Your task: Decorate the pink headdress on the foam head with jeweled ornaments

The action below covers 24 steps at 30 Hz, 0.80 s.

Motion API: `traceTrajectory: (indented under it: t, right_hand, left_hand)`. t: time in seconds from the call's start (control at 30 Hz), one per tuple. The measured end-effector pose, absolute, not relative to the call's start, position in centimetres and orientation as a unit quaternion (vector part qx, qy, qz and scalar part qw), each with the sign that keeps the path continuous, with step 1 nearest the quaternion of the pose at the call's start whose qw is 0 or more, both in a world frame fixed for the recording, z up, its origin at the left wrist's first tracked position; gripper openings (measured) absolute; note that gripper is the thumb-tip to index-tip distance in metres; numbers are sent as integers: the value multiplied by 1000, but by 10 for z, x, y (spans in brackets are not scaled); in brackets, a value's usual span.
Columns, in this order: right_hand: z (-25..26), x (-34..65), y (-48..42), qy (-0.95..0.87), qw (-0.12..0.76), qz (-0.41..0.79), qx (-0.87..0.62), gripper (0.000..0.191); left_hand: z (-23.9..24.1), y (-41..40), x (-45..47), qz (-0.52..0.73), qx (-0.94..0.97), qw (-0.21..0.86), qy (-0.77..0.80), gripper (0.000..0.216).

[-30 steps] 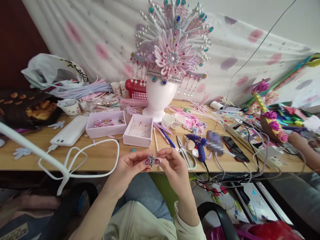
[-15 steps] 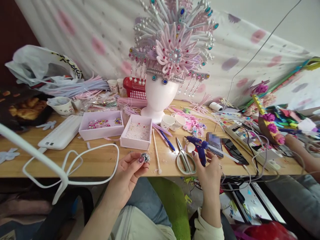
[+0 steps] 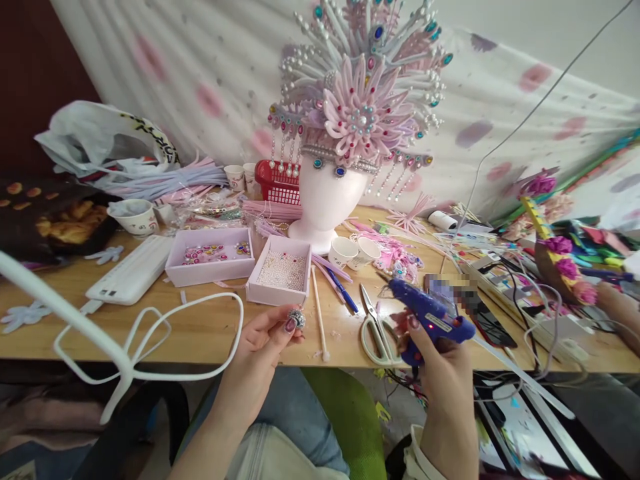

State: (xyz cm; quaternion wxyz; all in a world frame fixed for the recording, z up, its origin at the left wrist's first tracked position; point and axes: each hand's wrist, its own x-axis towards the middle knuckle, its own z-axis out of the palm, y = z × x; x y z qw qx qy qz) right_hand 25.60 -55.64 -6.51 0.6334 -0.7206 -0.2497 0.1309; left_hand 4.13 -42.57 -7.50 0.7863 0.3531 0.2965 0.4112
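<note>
Between the thumb and fingers of my left hand is a small round silvery ornament with a dark centre, held just over the table's front edge. My right hand is wrapped round the handle of a blue hot glue gun, its nozzle pointing up and left and a long glue stick sticking out behind. A small red light glows on the gun's side. Scissors lie on the table between my hands. Behind them, a white mannequin head wears a pink and silver beaded headdress.
Nearby stand a box of pearl beads, a box of coloured gems and paper cups. A white cable stand crosses the left foreground. Phones and a power strip lie right. Another person's hand shows far right.
My right hand has closed round the glue gun and lifted it off the table, turning it and bringing it nearer. My left hand still holds the ornament. The view has shifted slightly.
</note>
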Motion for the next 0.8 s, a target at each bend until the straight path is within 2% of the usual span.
traceTrajectory:
  t: [0.1,0.2,0.33,0.63,0.8]
  right_hand:
    - [-60,225,-559,-287,662,223,-656,37]
    - [-64,204,-557,-295,667,257,-634,43]
    - [-71,193,-553,-279,661,233,-657,42]
    - [-65,189,-553,-283,618,204,-705,48]
    - [-60,183,-549,-255,639,206,-696,54]
  left_hand:
    - [-76,-426,45,413,353,787,293,35]
    - [-75,-428,46,409,358,786,296,38]
    - [-70,-429,46,417,359,777,305,45]
    - [-62,-437,49,432,353,766,320,46]
    - [-56,-441,50,439,338,764,330,45]
